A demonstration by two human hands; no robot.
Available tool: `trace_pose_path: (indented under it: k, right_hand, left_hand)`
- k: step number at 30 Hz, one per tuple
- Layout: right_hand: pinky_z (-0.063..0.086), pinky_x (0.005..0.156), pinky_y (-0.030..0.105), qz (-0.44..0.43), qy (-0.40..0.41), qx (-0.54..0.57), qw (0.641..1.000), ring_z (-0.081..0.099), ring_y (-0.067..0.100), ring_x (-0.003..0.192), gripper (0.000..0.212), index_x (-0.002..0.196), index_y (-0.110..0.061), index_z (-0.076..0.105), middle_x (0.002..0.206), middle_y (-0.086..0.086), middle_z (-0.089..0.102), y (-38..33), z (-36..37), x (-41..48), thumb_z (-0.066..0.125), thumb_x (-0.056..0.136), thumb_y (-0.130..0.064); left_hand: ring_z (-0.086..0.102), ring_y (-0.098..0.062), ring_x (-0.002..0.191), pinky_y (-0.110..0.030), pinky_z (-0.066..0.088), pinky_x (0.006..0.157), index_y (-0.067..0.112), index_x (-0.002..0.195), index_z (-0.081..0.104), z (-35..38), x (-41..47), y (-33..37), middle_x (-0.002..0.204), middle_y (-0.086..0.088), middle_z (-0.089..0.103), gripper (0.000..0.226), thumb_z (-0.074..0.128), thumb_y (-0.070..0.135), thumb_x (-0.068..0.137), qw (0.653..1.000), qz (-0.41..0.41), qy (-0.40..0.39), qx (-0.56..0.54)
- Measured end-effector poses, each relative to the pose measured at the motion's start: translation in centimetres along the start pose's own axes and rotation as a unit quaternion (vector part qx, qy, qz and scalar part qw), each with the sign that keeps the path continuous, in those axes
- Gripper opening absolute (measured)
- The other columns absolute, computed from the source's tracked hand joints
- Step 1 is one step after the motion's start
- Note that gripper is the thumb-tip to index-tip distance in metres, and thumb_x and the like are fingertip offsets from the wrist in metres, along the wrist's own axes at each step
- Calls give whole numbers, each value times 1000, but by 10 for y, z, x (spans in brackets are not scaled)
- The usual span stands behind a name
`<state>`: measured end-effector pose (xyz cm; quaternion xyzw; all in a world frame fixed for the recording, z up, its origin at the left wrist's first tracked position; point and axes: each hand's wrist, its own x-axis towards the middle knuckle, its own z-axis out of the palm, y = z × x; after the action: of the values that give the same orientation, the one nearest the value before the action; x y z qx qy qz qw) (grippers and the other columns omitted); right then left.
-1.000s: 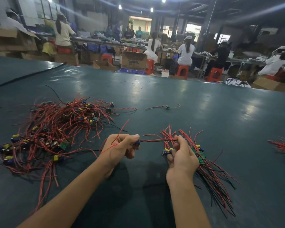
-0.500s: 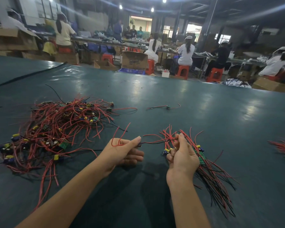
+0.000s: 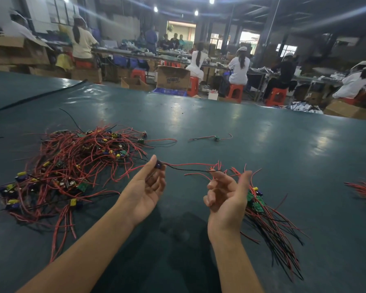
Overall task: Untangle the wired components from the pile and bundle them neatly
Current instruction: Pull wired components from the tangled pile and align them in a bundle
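One component [image 3: 158,165] in left hand [image 3: 145,191]; one tangled pile [image 3: 76,166].

One pile [image 3: 72,166] lies left of the left hand [image 3: 145,193], one component [image 3: 158,164] pinched in it, one bundle [image 3: 273,225] right of the right hand [image 3: 226,199], one stray component [image 3: 215,138] beyond both, one wire heap [image 3: 363,191] farther right.
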<state>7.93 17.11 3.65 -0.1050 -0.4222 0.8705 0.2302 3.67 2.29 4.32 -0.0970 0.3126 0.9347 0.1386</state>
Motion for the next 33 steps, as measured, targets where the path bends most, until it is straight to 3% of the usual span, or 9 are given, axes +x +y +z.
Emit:
trace_pose_path:
  k: [3, 9, 13, 15, 17, 21, 25, 30, 33]
  right_hand:
    - [29, 39, 20, 38, -6, 1, 999, 37, 11, 40, 72, 79, -11, 74, 56, 1, 54, 0, -5, 5, 37, 83, -73]
    - [32, 39, 18, 73, -85, -214, 970, 42, 6, 41, 30, 76, -17, 77, 57, -5, 60, 16, 2, 1, 63, 91, -39]
    - [51, 57, 20, 70, -140, -234, 959, 63, 14, 69, 8, 85, -20, 78, 81, 15, 74, 23, 4, -4, 72, 88, -22]
    - [50, 55, 21, 79, -129, -235, 960, 60, 13, 64, 15, 100, -16, 75, 84, 22, 70, 23, 5, -4, 73, 87, -22]
    - [49, 53, 21, 90, -126, -232, 960, 59, 8, 58, 28, 111, -14, 72, 78, 10, 68, 22, 4, -3, 75, 85, -23]
    - [52, 56, 18, 82, -135, -209, 965, 66, 7, 61, 23, 106, -12, 72, 70, -4, 73, 19, 7, -5, 75, 83, -9]
    - [46, 43, 17, 99, -64, -141, 983, 57, 6, 47, 15, 101, -10, 72, 66, -1, 70, 13, 10, -5, 66, 89, -2]
    - [46, 39, 17, 157, -5, -22, 987, 63, 7, 49, 11, 98, -10, 68, 65, -1, 71, 4, 8, -4, 64, 91, -3]
    - [46, 39, 16, 205, 10, 37, 978, 61, 7, 47, 11, 100, -7, 69, 64, 3, 68, 1, 9, -5, 62, 92, -3]
  left_hand:
    - [56, -7, 47, -16, 49, 46, 14, 71, 70, 3, 0, 1, 64, 3, 62, 22, 72, 35, 69, 1000, -1, -3, 27]
    - [49, -8, 46, -17, 46, 48, 9, 75, 75, 4, -2, -5, 58, 0, 55, 31, 68, 39, 74, 954, 27, -73, 289]
    - [53, -11, 50, -19, 45, 51, -1, 86, 73, 2, -4, -10, 64, -8, 63, 44, 60, 42, 84, 899, 90, -91, 419]
    - [54, -12, 46, -20, 43, 47, -1, 85, 71, 2, -5, -10, 58, -7, 63, 45, 60, 42, 83, 873, 134, -92, 461]
    - [57, -13, 44, -20, 45, 44, 6, 94, 68, 3, -5, -9, 56, -6, 63, 34, 60, 38, 85, 858, 162, -85, 479]
    - [60, -14, 44, -23, 50, 46, 12, 114, 58, 0, 0, -8, 54, -3, 64, 25, 51, 29, 97, 867, 142, -68, 472]
    - [61, -16, 48, -21, 49, 47, 18, 116, 59, 0, -2, -7, 66, -12, 69, 40, 38, 49, 99, 937, -39, -78, 339]
    - [60, -15, 50, -24, 51, 49, 8, 110, 65, -9, 0, -19, 69, -11, 70, 23, 60, 24, 93, 908, 6, -102, 405]
    - [56, -11, 49, -23, 52, 51, 7, 104, 68, -11, -6, -23, 74, -10, 70, 39, 76, 25, 71, 903, -12, -159, 398]
